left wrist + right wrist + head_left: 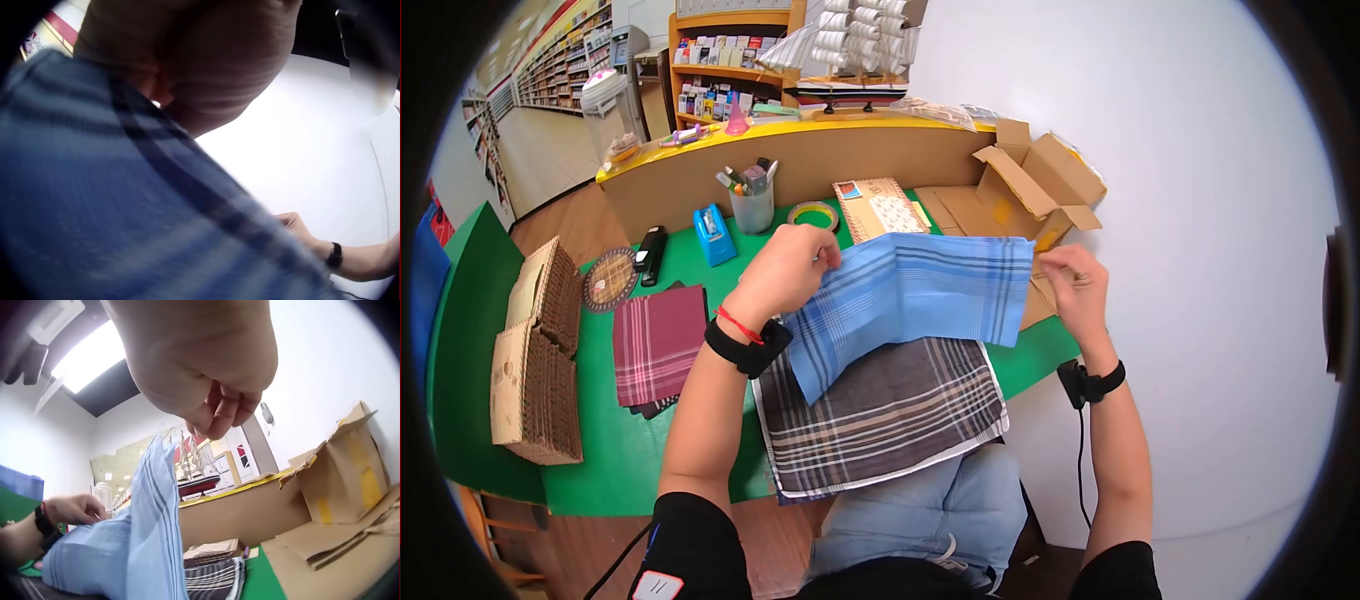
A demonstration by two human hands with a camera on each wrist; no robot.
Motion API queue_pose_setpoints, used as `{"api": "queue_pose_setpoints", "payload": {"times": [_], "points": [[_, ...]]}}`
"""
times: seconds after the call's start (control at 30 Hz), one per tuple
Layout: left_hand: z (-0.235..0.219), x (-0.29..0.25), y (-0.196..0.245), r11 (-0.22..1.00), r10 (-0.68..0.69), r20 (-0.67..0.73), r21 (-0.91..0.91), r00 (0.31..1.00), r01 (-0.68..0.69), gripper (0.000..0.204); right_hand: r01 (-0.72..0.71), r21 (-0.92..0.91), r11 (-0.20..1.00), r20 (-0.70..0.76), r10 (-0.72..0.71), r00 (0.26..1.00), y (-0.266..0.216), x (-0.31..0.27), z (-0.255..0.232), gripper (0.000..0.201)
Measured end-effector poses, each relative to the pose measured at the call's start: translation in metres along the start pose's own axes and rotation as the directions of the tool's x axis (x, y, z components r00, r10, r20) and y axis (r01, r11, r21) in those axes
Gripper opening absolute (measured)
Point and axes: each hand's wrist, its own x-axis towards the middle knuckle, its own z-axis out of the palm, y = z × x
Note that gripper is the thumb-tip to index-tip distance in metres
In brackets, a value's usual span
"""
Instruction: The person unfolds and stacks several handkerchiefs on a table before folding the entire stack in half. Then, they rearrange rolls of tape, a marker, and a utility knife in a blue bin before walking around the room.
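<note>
A light blue cloth with dark stripes (920, 285) hangs spread out above a dark plaid cloth with a white border (890, 415). My left hand (785, 270) pinches the blue cloth near its upper left part; the left wrist view shows the blue cloth (125, 181) close beneath that hand (194, 56). Just beyond the cloth's upper right corner is my right hand (1078, 290), fingers curled. In the right wrist view a small gap separates the curled right hand (206, 369) from the tip of the blue cloth (153, 512); nothing shows between its fingers.
Left on the green table (615, 450) lie folded maroon cloths (660, 345), near woven baskets (540, 400). Behind are a stapler (650, 255), blue tape dispenser (715, 235), pen cup (752, 208), tape roll (814, 212) and envelopes (880, 210). An opened cardboard box (1040, 185) stands back right.
</note>
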Motion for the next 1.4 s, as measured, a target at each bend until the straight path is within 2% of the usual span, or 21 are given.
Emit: {"api": "queue_pose_setpoints", "payload": {"times": [0.13,0.3,0.37,0.4,0.47,0.5,0.57,0.63,0.67,0.7,0.77,0.8,0.87,0.9,1.03,1.1,1.13,1.2,1.3,1.37,1.4], "points": [[0.002,0.001,0.009,0.998,-0.046,0.118,-0.038,0.992,0.051,0.02,-0.129,0.166,0.978,0.163,0.101,0.981,-0.017,-0.009,0.01,0.019],[0.002,-0.005,0.022,0.999,-0.032,0.172,-0.032,0.985,0.038,0.032,-0.315,0.38,0.87,0.225,0.243,0.943,-0.039,-0.016,0.026,0.033],[0.004,-0.005,0.026,0.999,-0.028,0.169,0.029,0.985,0.023,0.045,-0.026,0.26,0.965,0.081,0.005,0.997,-0.057,-0.015,0.03,0.041],[0.005,-0.004,0.026,0.999,-0.046,0.189,0.018,0.981,0.043,0.061,-0.024,0.263,0.964,0.082,0.002,0.997,-0.072,-0.013,0.031,0.041],[0.009,-0.007,0.032,1.0,-0.017,0.162,0.029,0.987,0.013,0.064,0.331,0.083,0.94,0.243,-0.341,0.908,-0.101,-0.01,0.037,0.052],[0.011,-0.009,0.033,0.999,0.016,0.141,0.038,0.99,-0.021,0.068,0.327,0.083,0.941,0.243,-0.338,0.909,-0.108,-0.009,0.048,0.052],[0.017,-0.008,0.031,0.999,0.04,0.199,0.02,0.979,-0.045,0.076,0.355,0.02,0.935,0.397,-0.333,0.855,-0.121,-0.011,0.064,0.06],[0.023,-0.009,0.035,0.988,0.152,0.216,-0.009,0.964,-0.153,0.079,0.359,-0.021,0.933,0.377,-0.325,0.867,-0.114,-0.01,0.08,0.061],[0.021,-0.014,0.041,0.983,0.17,0.272,0.019,0.947,-0.182,0.077,0.372,-0.058,0.926,0.358,-0.329,0.874,-0.11,-0.008,0.088,0.063],[0.011,-0.016,0.056,0.983,0.092,0.396,0.113,0.914,-0.147,0.066,0.381,-0.053,0.923,0.357,-0.338,0.871,-0.106,-0.007,0.092,0.063],[0.021,-0.019,0.049,0.945,0.238,0.34,0.136,0.91,-0.299,0.049,0.232,0.047,0.972,0.426,-0.23,0.875,-0.101,-0.007,0.096,0.061],[0.025,-0.021,0.046,0.946,0.234,0.335,0.138,0.913,-0.294,0.049,0.199,0.048,0.979,0.415,-0.201,0.887,-0.102,-0.008,0.096,0.059],[0.032,-0.022,0.045,0.891,0.399,-0.004,0.24,0.917,-0.386,0.032,0.165,-0.013,0.986,0.391,-0.147,0.909,-0.093,-0.01,0.098,0.055],[0.028,-0.021,0.051,0.887,0.409,-0.001,0.236,0.913,-0.397,0.032,0.123,-0.077,0.989,0.359,-0.088,0.929,-0.086,-0.012,0.096,0.052],[0.0,-0.024,0.079,0.917,0.397,-0.018,0.056,0.918,-0.396,0.022,0.015,-0.157,0.987,0.252,0.026,0.967,-0.062,-0.011,0.081,0.044],[-0.01,-0.03,0.091,0.947,0.274,0.06,-0.193,0.96,-0.259,0.02,0.052,-0.221,0.974,0.29,0.015,0.957,-0.049,-0.014,0.072,0.044],[-0.01,-0.031,0.088,0.913,0.315,-0.046,-0.26,0.948,-0.315,0.021,0.038,-0.224,0.974,0.279,0.026,0.96,-0.043,-0.015,0.067,0.044],[-0.02,-0.035,0.087,0.92,0.327,-0.097,-0.196,0.94,-0.34,0.022,-0.058,-0.036,0.998,0.334,0.067,0.94,-0.035,-0.016,0.055,0.051],[-0.029,-0.042,0.096,0.932,0.33,-0.16,-0.104,0.93,-0.348,0.023,-0.068,-0.164,0.984,0.207,0.102,0.973,-0.039,-0.021,0.031,0.056],[-0.028,-0.045,0.101,0.916,0.386,-0.081,-0.084,0.919,-0.392,0.021,0.139,-0.155,0.978,0.177,-0.111,0.978,-0.089,-0.013,0.017,0.059],[-0.024,-0.047,0.106,0.909,0.402,-0.054,-0.101,0.914,-0.405,0.02,0.239,-0.038,0.97,0.21,-0.226,0.951,-0.108,-0.011,0.016,0.062]]}}
